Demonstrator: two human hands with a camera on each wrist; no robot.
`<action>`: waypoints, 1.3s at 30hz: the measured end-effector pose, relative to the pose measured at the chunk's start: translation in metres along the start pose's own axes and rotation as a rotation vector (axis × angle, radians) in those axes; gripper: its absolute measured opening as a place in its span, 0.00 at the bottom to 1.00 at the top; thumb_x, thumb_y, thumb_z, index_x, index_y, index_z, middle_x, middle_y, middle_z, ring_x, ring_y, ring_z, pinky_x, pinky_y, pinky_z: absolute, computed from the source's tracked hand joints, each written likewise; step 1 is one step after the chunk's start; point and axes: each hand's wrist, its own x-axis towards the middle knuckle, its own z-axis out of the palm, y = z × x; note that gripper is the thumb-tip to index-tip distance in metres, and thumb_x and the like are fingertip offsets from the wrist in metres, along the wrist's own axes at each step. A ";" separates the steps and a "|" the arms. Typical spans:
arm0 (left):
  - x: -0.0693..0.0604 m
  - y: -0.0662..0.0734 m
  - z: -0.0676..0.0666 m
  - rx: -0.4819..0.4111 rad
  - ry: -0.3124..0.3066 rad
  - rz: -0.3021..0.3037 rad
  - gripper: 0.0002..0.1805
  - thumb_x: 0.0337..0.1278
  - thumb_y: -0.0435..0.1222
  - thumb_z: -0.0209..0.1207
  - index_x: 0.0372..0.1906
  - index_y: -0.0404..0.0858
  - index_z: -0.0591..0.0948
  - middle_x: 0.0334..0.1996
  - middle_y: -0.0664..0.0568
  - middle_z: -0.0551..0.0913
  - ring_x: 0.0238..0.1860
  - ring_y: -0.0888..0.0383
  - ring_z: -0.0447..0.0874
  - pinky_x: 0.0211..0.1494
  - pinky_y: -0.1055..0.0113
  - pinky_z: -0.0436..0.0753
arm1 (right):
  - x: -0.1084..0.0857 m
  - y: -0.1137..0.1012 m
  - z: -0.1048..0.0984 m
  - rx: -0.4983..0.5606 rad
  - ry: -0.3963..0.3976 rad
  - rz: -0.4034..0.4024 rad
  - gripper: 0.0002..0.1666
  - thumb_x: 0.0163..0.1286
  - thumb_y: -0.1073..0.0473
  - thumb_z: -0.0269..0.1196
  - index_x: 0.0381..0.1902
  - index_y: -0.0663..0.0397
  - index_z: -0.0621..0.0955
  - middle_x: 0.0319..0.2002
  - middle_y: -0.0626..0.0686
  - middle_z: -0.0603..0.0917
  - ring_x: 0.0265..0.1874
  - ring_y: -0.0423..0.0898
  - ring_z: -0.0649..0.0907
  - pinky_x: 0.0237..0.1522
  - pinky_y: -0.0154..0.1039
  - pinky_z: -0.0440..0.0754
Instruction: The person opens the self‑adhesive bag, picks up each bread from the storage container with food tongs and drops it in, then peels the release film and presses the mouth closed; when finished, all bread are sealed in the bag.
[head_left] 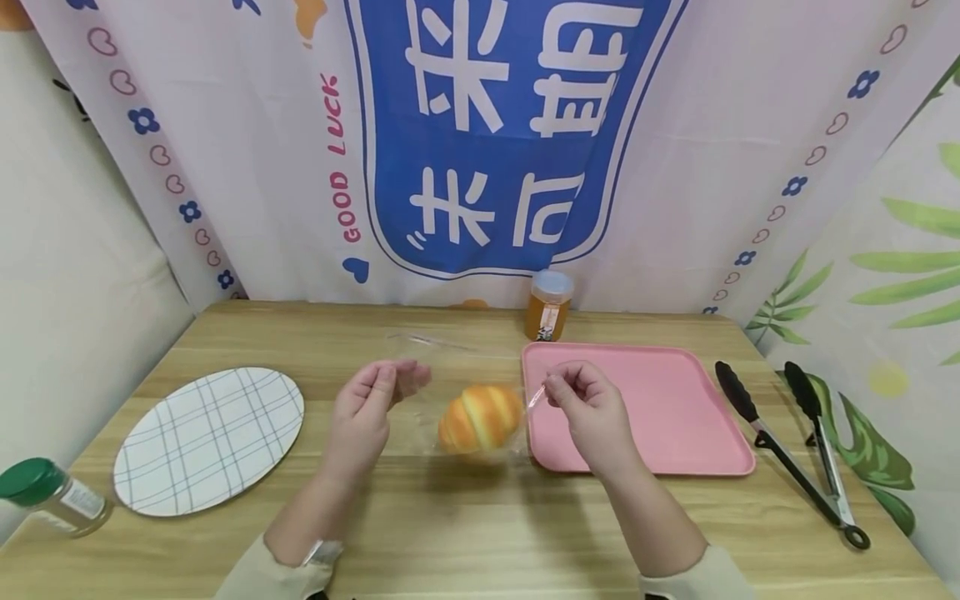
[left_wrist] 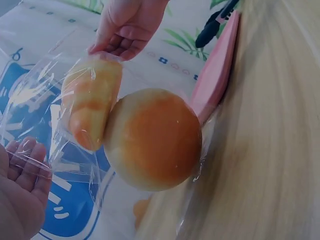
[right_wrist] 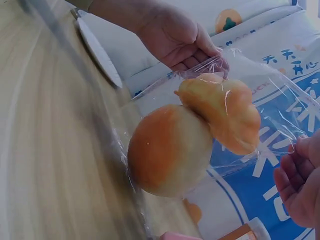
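Note:
Above the table, both hands hold up a clear plastic bag (head_left: 461, 360) by its sides. In the head view my left hand (head_left: 367, 408) pinches the left edge between thumb and fingers, while my right hand (head_left: 592, 412) pinches the right edge. Inside the bag is a croissant-shaped bread roll (head_left: 482, 418), golden with pale bands. Both wrist views also show a round, brown-topped bun (left_wrist: 155, 140) in the bag, against the roll and lower down. From the head camera that bun is hidden under the roll.
A pink tray (head_left: 660, 408) lies just right of the bag, with black-tipped tongs (head_left: 798, 475) beyond it. Behind stands an amber jar (head_left: 549, 308). On the left are a checked white plate (head_left: 213, 437) and a green-capped shaker (head_left: 56, 497). A printed curtain (head_left: 285, 167) hangs behind.

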 end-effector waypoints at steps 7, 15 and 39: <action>0.000 -0.005 -0.002 -0.027 0.016 0.015 0.20 0.75 0.38 0.48 0.53 0.22 0.75 0.41 0.67 0.88 0.47 0.69 0.86 0.59 0.76 0.81 | 0.002 0.002 0.005 0.005 0.017 0.011 0.05 0.72 0.70 0.56 0.41 0.71 0.76 0.30 0.45 0.80 0.34 0.37 0.80 0.42 0.28 0.84; 0.002 -0.007 0.002 -0.024 0.174 0.015 0.14 0.65 0.27 0.57 0.50 0.20 0.79 0.38 0.70 0.88 0.46 0.70 0.87 0.56 0.74 0.83 | 0.003 0.000 0.006 0.008 0.021 -0.002 0.07 0.72 0.70 0.56 0.42 0.71 0.77 0.30 0.45 0.80 0.33 0.37 0.81 0.43 0.29 0.84; -0.004 0.009 -0.007 0.030 0.030 -0.133 0.13 0.67 0.26 0.54 0.50 0.18 0.78 0.24 0.60 0.82 0.27 0.66 0.81 0.37 0.74 0.86 | 0.004 0.005 0.001 0.139 0.017 0.043 0.08 0.77 0.65 0.51 0.38 0.64 0.74 0.26 0.42 0.82 0.30 0.38 0.83 0.41 0.31 0.85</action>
